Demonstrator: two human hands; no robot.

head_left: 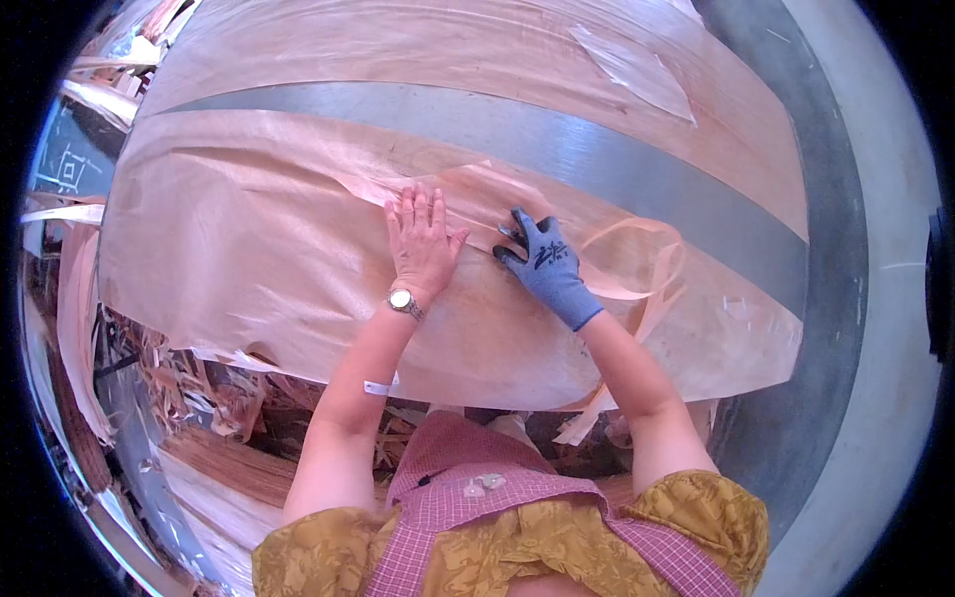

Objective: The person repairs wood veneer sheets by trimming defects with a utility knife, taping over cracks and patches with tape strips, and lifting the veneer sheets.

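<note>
The near sheet [249, 219] lies on the tabletop [567, 144]. Behind this sheet, across a band of tabletop, lies the far sheet [398, 50], with a fragment [642, 80] on it, behind and right of the near sheet's middle. A loose strip [622, 293] lies on the near sheet's right part and reaches past its front edge. Scraps [219, 393] lie before and below the near sheet; long pieces [85, 318] hang to its left.
</note>
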